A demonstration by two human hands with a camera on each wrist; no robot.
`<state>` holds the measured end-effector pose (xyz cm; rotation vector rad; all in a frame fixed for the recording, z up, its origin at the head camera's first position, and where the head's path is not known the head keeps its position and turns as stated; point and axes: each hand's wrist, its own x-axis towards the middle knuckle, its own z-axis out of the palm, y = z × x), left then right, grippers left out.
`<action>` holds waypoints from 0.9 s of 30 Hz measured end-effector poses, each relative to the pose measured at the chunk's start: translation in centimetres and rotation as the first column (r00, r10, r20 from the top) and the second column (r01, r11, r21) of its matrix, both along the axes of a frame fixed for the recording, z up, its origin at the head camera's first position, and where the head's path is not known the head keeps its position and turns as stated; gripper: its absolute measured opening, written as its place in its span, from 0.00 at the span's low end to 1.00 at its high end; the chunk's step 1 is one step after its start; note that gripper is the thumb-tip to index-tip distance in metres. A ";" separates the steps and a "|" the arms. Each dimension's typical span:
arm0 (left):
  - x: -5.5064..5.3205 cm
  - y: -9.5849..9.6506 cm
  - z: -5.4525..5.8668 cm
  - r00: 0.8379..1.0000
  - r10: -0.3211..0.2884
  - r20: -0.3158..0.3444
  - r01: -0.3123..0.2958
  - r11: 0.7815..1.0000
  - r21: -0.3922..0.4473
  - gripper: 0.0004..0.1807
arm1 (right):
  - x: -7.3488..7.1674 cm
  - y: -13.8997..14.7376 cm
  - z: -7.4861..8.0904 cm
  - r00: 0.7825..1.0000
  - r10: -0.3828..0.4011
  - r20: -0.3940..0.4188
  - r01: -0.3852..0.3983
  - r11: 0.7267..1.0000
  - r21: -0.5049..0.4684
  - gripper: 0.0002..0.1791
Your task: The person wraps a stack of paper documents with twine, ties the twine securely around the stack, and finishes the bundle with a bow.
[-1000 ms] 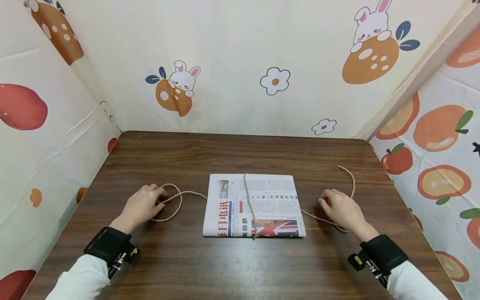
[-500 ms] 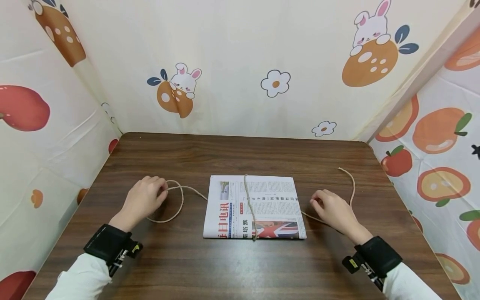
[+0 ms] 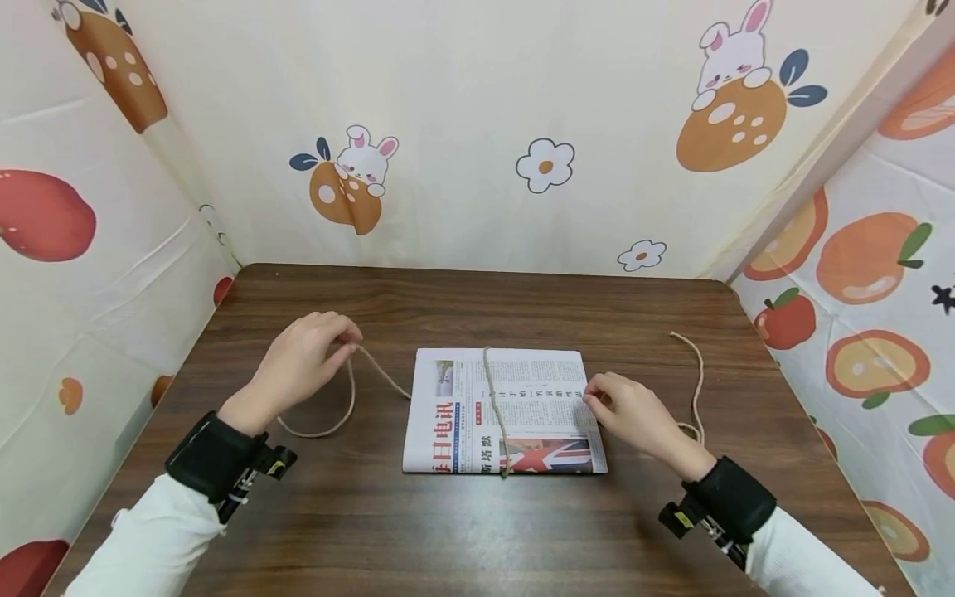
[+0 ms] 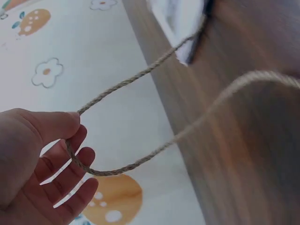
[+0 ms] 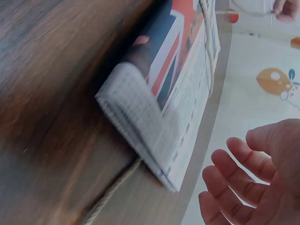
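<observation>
A folded newspaper lies in the middle of the table, and a tan twine rope crosses its top from back to front. More rope comes out from under both of its sides. My left hand pinches the left length between thumb and forefinger, lifted off the table; a loop hangs below, as the left wrist view shows. My right hand hovers at the newspaper's right edge. In the right wrist view that hand has relaxed, slightly bent fingers and nothing in them.
The brown wooden table is bounded by a printed cloth wall at the back and more cloth at both sides. The right rope end lies loosely behind my right forearm.
My left hand has pinched the left rope and lifted it up and to the right. My right hand has moved left, from beside the right rope to the newspaper's edge.
</observation>
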<state>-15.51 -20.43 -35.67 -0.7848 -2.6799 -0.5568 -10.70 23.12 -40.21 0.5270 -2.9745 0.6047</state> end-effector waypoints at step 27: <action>-0.3 9.3 0.0 0.952 -0.210 0.221 0.152 0.956 0.253 0.04 | -2.3 -10.3 1.5 0.971 0.229 -0.072 -0.237 0.963 -0.129 0.02</action>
